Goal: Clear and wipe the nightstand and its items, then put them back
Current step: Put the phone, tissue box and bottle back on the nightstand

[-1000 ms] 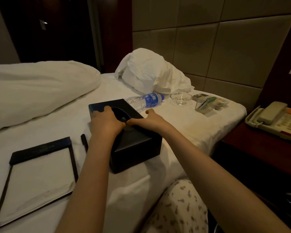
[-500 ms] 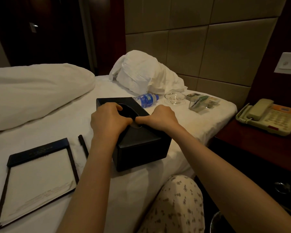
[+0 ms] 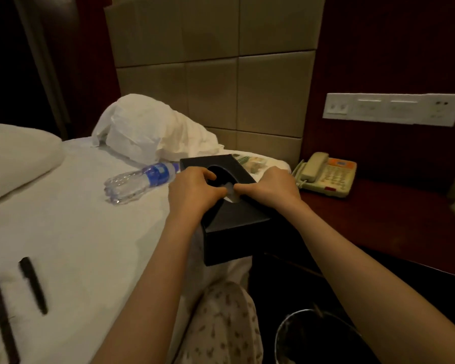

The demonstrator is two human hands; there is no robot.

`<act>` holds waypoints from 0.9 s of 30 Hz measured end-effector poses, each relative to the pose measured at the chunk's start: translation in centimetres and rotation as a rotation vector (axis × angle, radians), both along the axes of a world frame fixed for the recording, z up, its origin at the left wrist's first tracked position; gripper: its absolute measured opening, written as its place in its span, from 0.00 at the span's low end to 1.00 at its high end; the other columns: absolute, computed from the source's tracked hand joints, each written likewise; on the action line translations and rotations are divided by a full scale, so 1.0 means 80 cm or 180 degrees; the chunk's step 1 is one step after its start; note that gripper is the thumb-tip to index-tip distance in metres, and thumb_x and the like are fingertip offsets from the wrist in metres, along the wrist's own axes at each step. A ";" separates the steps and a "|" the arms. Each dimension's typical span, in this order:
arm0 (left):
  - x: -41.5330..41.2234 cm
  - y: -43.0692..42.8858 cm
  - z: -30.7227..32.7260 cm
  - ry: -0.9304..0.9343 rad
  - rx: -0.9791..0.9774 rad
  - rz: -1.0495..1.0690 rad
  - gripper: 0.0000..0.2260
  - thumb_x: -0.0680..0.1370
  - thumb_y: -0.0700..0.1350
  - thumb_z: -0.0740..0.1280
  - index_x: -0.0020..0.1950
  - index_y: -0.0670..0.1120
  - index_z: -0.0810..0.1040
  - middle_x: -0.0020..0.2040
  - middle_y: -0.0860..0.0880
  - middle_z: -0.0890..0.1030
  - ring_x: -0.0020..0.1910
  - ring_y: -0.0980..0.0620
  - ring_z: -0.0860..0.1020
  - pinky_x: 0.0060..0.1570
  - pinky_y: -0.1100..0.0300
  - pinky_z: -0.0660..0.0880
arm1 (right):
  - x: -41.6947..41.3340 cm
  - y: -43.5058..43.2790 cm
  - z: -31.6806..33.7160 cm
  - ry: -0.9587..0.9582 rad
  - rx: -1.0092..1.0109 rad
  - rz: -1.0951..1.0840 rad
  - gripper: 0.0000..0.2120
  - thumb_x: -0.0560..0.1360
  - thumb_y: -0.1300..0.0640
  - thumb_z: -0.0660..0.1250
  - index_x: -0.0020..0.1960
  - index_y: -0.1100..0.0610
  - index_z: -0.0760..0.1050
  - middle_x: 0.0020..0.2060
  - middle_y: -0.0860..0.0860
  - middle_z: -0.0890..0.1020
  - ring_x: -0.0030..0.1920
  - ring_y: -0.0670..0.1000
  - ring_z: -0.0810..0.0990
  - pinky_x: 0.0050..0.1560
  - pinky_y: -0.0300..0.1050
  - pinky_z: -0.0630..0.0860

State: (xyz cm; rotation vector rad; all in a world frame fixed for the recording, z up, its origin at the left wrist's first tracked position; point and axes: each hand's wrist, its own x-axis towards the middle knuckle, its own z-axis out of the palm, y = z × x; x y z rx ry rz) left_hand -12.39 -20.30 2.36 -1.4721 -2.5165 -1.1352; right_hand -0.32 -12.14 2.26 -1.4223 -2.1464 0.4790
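Two hands: the left hand (image 3: 195,191) and right hand (image 3: 271,187) both grip the tissue box (image 3: 237,227), fingers curled at the rim of its oval opening, thumbs meeting over a bit of white tissue (image 3: 229,191).
Box place: at the right edge of the bed (image 3: 76,227), near end jutting past that edge toward the counter (image 3: 378,219); whether it rests on the sheet or is lifted, I cannot tell.
Long axis: runs away from the person, far end leaning slightly left; the opening faces up.
Box look: matte black, rectangular, sharp-cornered, near end face in shadow.
Bed items: a water bottle (image 3: 139,181) lies on its side just left of the box, cap end toward it; a dark pen (image 3: 33,285) lies well apart, lower left.
Counter: dark wood, carrying a beige telephone (image 3: 326,173) to the right of the box.
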 end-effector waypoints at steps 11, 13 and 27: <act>0.115 0.114 -0.009 -0.0226 -0.0054 -0.1384 0.18 0.72 0.49 0.72 0.62 0.49 0.78 0.59 0.50 0.79 0.56 0.54 0.77 0.50 0.63 0.72 | 0.146 0.052 -0.008 0.0141 -0.0296 -0.1410 0.27 0.65 0.34 0.70 0.44 0.58 0.72 0.45 0.53 0.76 0.50 0.53 0.78 0.44 0.46 0.77; 0.140 0.133 -0.012 -0.0273 -0.0081 -0.1643 0.17 0.72 0.49 0.71 0.61 0.50 0.79 0.60 0.51 0.79 0.57 0.54 0.77 0.50 0.62 0.71 | 0.173 0.063 -0.012 0.0209 -0.0298 -0.1621 0.26 0.64 0.34 0.70 0.41 0.57 0.72 0.43 0.53 0.79 0.46 0.53 0.80 0.34 0.43 0.73; 0.245 0.212 -0.031 -0.1094 -0.1249 -0.3795 0.26 0.75 0.50 0.69 0.71 0.52 0.65 0.70 0.51 0.66 0.67 0.52 0.67 0.61 0.61 0.68 | 0.308 0.115 -0.051 0.0454 -0.0290 -0.2908 0.26 0.66 0.36 0.70 0.42 0.61 0.77 0.36 0.54 0.78 0.38 0.54 0.78 0.29 0.42 0.67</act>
